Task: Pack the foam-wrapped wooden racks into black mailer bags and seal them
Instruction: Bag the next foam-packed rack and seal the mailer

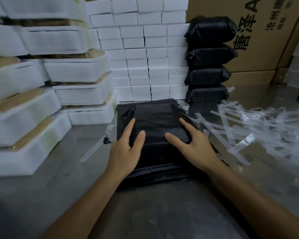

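Note:
A black mailer bag [155, 116] with a boxy load inside lies on a pile of flat black bags [155, 175] at the table's middle. My left hand [126, 145] presses on its left side with straight fingers. My right hand [192, 140] presses on its right side, fingers also straight. Foam-wrapped wooden racks [76, 71] are stacked at the left, wood showing between the white foam. Several filled black bags [209, 61] are stacked at the back right.
A wall of white foam blocks [145, 54] stands behind the bag. Cardboard boxes [259, 31] rise at the back right. Clear peeled strips [245, 125] litter the table's right side. One strip [93, 149] and a small black clip [106, 140] lie left of the bag.

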{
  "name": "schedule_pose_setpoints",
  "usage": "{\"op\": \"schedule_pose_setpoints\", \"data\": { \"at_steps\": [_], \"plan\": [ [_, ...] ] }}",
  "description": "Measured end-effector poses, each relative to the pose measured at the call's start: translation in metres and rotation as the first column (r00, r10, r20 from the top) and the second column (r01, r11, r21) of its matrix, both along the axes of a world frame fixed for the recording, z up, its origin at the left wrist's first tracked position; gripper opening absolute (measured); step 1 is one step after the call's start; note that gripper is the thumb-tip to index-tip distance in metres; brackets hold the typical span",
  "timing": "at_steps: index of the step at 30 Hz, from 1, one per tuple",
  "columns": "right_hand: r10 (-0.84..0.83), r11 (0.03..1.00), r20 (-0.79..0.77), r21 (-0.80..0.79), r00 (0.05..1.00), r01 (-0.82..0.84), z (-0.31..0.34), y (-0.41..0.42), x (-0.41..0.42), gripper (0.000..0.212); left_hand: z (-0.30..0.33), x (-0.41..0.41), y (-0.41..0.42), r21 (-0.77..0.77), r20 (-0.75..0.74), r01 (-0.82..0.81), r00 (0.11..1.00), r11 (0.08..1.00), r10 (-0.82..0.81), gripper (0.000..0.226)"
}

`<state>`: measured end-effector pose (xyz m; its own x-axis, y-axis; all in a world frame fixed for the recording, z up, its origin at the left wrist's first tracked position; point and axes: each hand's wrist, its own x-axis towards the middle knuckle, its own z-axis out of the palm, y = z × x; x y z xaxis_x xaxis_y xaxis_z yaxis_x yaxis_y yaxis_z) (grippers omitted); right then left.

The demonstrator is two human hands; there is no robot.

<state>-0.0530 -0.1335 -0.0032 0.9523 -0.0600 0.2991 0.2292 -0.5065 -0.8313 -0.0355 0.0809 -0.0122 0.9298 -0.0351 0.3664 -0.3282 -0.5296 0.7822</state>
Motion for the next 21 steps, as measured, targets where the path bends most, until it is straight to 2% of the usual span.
{"op": "schedule_pose_setpoints", "data": {
  "at_steps": [5, 9, 11, 14, 17, 18, 21],
  "plan": [
    [0.014, 0.999, -0.098, 0.032, 0.995, -0.010, -0.001, -0.009, 0.000, 0.065, 0.003, 0.000, 0.002, 0.025, -0.086, -0.084, 0.993, 0.996, 0.086, 0.060],
    [0.011, 1.000, -0.157, 0.021, 0.987, -0.008, 0.000, -0.015, 0.002, 0.078, 0.006, 0.004, 0.005, -0.036, -0.181, -0.029, 0.983, 0.999, 0.022, 0.079],
    [0.026, 0.999, -0.182, 0.041, 0.983, -0.019, 0.000, -0.016, 0.003, 0.082, 0.008, 0.008, 0.008, -0.085, -0.205, 0.022, 0.978, 0.996, -0.039, 0.072],
    [0.074, 0.993, -0.168, 0.104, 0.983, -0.056, 0.000, -0.014, 0.001, 0.067, 0.010, 0.008, 0.008, -0.124, -0.239, 0.050, 0.968, 0.991, -0.079, 0.069],
    [0.140, 0.969, -0.124, 0.222, 0.982, -0.110, 0.004, -0.012, -0.004, 0.033, 0.014, 0.002, 0.004, -0.159, -0.219, 0.014, 0.974, 0.987, -0.049, 0.068],
    [0.163, 0.947, -0.113, 0.297, 0.980, -0.123, 0.006, -0.012, -0.004, 0.032, 0.017, -0.001, 0.002, -0.210, -0.211, 0.023, 0.975, 0.977, -0.068, 0.062],
    [0.161, 0.823, -0.098, 0.563, 0.982, -0.079, 0.011, -0.012, -0.002, 0.058, 0.026, -0.009, -0.006, -0.478, -0.265, 0.065, 0.940, 0.876, -0.215, 0.056]
  ]
}}
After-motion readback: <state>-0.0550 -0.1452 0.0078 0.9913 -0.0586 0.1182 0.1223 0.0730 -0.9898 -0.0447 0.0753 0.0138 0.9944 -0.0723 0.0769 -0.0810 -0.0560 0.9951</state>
